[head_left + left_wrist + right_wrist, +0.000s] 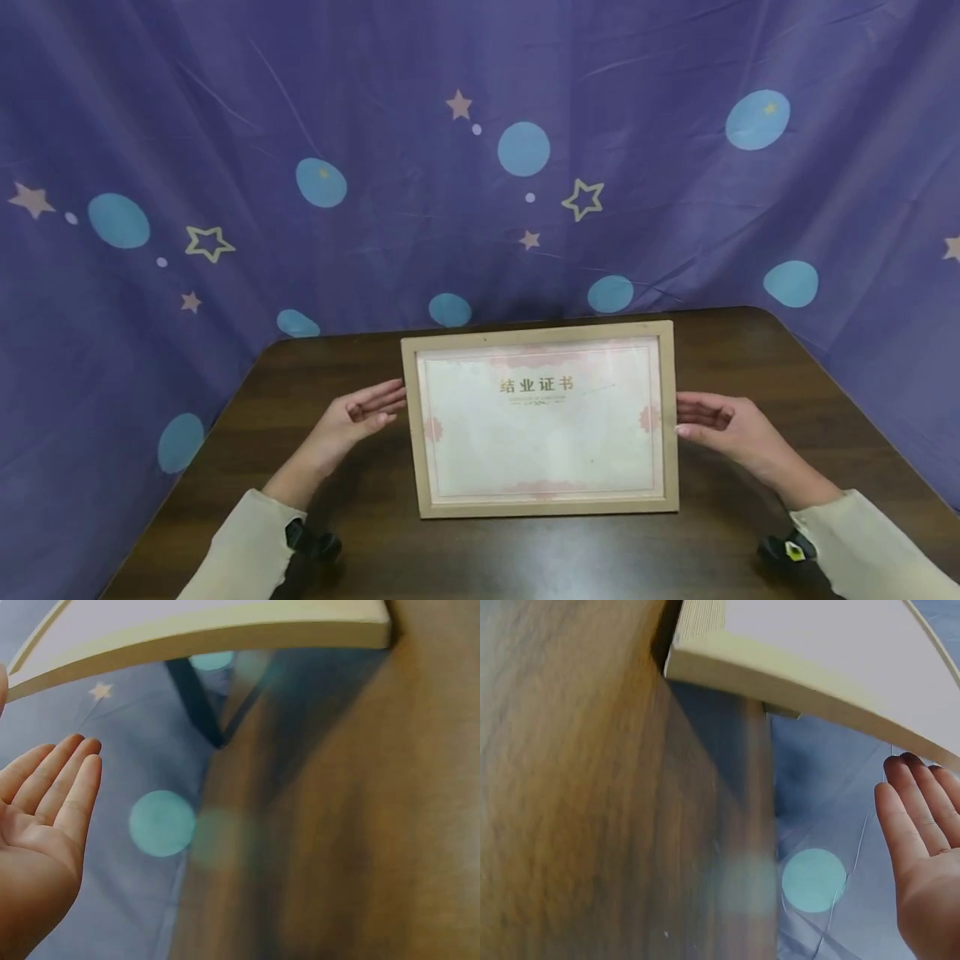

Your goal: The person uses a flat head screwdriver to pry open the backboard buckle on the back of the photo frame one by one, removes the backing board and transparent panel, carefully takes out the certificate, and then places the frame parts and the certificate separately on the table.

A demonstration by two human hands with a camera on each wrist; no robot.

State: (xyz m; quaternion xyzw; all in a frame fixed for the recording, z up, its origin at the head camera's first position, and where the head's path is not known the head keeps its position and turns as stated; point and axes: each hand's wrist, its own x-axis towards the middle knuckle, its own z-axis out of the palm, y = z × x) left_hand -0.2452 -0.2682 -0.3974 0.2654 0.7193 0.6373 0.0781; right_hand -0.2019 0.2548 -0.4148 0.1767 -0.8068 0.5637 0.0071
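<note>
Framed certificate (pixel 542 421) between open hands, edges untouched

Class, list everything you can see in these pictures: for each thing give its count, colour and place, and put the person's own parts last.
framed certificate: one, pale wood frame, white and pink sheet, standing propped near the table's middle
table: one, dark brown wood, under the frame
backdrop cloth: one, purple with blue dots and stars, behind and beside the table
sleeves: two, cream, at bottom corners
left hand: one, open, beside the frame's left edge
right hand: one, open, beside the frame's right edge
</note>
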